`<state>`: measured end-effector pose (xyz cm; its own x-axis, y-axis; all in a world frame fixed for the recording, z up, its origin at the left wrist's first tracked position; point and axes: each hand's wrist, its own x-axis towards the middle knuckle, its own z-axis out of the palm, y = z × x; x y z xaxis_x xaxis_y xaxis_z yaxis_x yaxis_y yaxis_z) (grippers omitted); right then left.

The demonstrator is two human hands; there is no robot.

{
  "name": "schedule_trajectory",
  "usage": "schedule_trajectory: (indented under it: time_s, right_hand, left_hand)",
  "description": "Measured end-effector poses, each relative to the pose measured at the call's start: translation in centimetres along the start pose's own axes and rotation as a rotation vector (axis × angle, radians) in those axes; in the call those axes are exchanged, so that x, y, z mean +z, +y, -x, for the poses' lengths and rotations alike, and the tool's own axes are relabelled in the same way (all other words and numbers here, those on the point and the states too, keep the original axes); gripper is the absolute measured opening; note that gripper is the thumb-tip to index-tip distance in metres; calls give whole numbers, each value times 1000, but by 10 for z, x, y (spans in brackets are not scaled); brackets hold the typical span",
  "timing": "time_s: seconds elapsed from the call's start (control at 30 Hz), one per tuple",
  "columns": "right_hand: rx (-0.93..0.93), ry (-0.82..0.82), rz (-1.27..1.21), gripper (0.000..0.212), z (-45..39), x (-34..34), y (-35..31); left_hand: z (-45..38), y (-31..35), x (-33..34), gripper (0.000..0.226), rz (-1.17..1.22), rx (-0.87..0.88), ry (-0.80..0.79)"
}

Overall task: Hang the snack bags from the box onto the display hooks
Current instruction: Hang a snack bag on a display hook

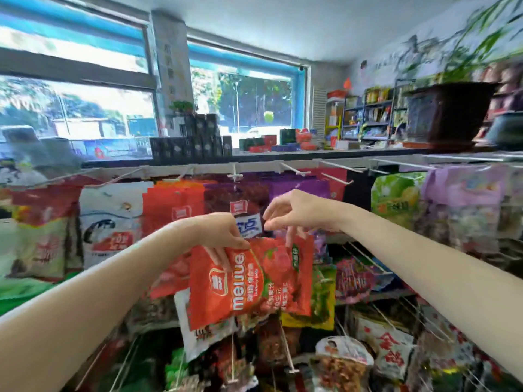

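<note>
The left hand (223, 233) pinches the red snack bag (252, 281) at its top edge. The right hand (288, 213), loosely open, is positioned just above its 1 o'clock corner. An empty display hook (235, 175) lies at 12 o'clock, well above.

A shop: snack bags (113, 222) on display hooks (294, 169).

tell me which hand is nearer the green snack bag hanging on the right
Right. The right hand hovers left of the green snack bag; the left hand, gripping the red snack bag, is farther left.
</note>
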<state>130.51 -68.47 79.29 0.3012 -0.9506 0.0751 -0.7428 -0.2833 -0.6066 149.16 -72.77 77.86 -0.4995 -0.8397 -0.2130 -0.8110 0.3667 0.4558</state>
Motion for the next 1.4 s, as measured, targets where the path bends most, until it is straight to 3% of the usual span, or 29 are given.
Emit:
schedule_trajectory:
  time_s: [0.07, 0.13, 0.2, 0.3, 0.33, 0.43, 0.53, 0.67, 0.73, 0.83, 0.93, 1.03, 1.23, 1.4]
  right_hand:
    - [73, -165, -91, 42, -8, 13, -13]
    - [146, -252, 15, 41, -20, 32, -17]
    - [185, -206, 22, 30, -33, 48, -13]
    - [219, -107, -90, 21, -45, 50, -5]
    - [221, -83, -142, 18, -46, 47, -4]
    - [194, 22, -324, 9, -50, 38, -2]
    - [128, 110, -474, 6, -52, 30, -2]
    - [167, 3, -437, 14, -42, 28, 0]
    - [202, -8, -418, 22, -39, 30, -4]
    - [223, 115, -519, 24, -38, 35, -14]
    - [214, 106, -419, 19, -33, 44, -11]
    - [232, 116, -300, 10, -23, 54, 5]
    - [275, 159, -432, 13, 19, 30, 38]
    - [305, 295, -493, 11, 58, -17, 76]
  left_hand:
    - [2, 1, -4, 29, -82, 45, 19]
    - [5, -2, -5, 27, -82, 89, 41]
    - [9, -10, -7, 24, -79, 153, 125]
    - [15, -25, -23, 15, -7, 262, 468]
    - [17, -29, -29, 21, 77, 250, 505]
    - [18, -44, -41, 51, 152, 23, 353]
    - [13, -59, -44, 31, 275, -71, 260]
    - [15, -58, -47, 17, 388, 30, 229]
    - [15, -49, -46, 18, 148, 102, 226]
    - [13, -33, -40, 24, -226, 173, 206]
    - [10, -17, -25, 24, -364, 202, 147]
    - [4, -8, -9, 24, -353, 230, 96]
    - [-13, 32, 9, 27, -323, 306, 27]
    - [-32, 97, 31, 35, -260, 390, 157]
